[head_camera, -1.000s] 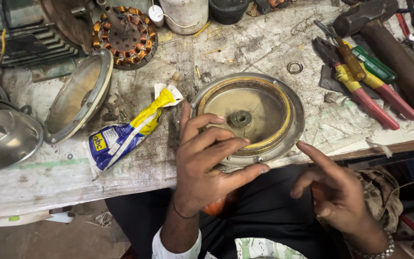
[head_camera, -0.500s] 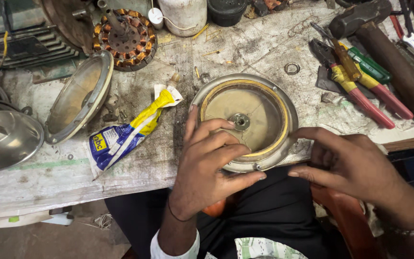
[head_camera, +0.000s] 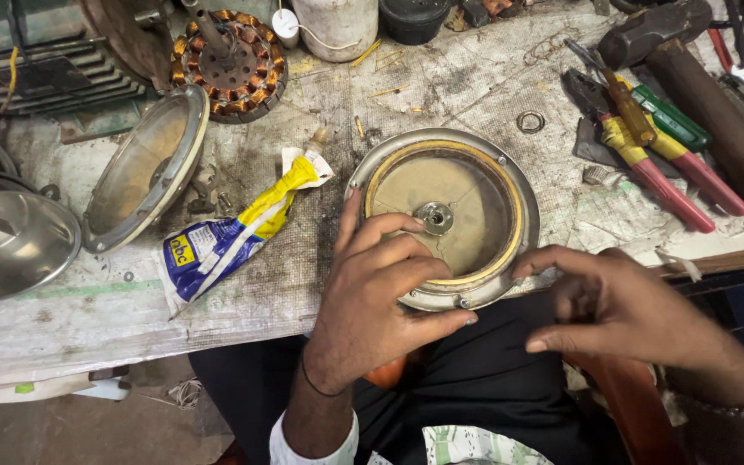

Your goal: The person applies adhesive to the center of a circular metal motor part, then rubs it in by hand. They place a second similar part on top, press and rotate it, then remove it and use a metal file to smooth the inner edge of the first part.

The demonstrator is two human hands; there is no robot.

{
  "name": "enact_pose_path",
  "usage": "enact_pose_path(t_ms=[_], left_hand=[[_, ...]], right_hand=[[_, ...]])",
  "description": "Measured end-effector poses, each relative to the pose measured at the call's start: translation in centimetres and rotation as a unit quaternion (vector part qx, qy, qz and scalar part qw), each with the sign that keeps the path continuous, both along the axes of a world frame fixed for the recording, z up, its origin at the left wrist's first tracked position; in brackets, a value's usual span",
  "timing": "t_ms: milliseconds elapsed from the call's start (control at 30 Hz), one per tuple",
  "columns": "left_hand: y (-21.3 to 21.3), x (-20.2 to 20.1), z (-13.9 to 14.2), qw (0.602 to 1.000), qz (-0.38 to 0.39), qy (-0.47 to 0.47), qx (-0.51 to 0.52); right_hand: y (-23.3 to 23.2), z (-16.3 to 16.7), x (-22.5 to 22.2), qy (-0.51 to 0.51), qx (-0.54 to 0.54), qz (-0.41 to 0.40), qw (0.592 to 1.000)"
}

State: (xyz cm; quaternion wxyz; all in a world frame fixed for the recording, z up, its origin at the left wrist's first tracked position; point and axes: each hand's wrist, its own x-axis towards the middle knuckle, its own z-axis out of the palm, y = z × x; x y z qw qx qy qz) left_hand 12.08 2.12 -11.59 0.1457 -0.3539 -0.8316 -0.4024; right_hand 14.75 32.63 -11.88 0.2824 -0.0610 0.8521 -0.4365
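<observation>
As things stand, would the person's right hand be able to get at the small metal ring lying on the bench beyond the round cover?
Probably yes. The right hand sits at the near right rim of the round cover, and the metal ring lies bare on the bench above it, left of the pliers. Nothing covers it.

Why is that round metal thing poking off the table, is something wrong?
The round metal cover overhangs the worn table edge, steadied by the left hand with the right hand touching its rim. A torn, crumpled packet lies beside it. Nothing looks spilled.
</observation>
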Motion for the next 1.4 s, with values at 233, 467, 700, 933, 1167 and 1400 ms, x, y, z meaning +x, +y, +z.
enact_pose_path(t_ms=[233,467,700,933,1167,1400], left_hand=[[-0.1,-0.1,-0.2,1.0,-0.007,-0.012,0.012],[-0.2,-0.2,-0.2,1.0,-0.012,-0.011,0.013],[-0.1,-0.1,-0.3,1.0,-0.013,-0.009,0.005],[0.7,0.5,0.0,1.0,0.003,-0.015,0.0],[-0.7,0.8,0.5,0.998,0.048,-0.005,0.038],[-1.0,0.2,0.2,0.992,0.12,-0.036,0.033]], right_hand=[[1.7,-3.6,2.9,0.05,-0.325,-0.004,0.944],[0.6,-5.4,4.2,0.092,-0.208,-0.093,0.969],[-0.1,-5.0,4.5,0.207,-0.22,0.062,0.951],[-0.7,1.3,3.2,0.423,-0.006,0.017,0.906],[-3.6,2.6,-2.0,0.424,0.099,0.151,0.888],[-4.0,2.7,-1.5,0.435,0.173,0.124,0.875]])
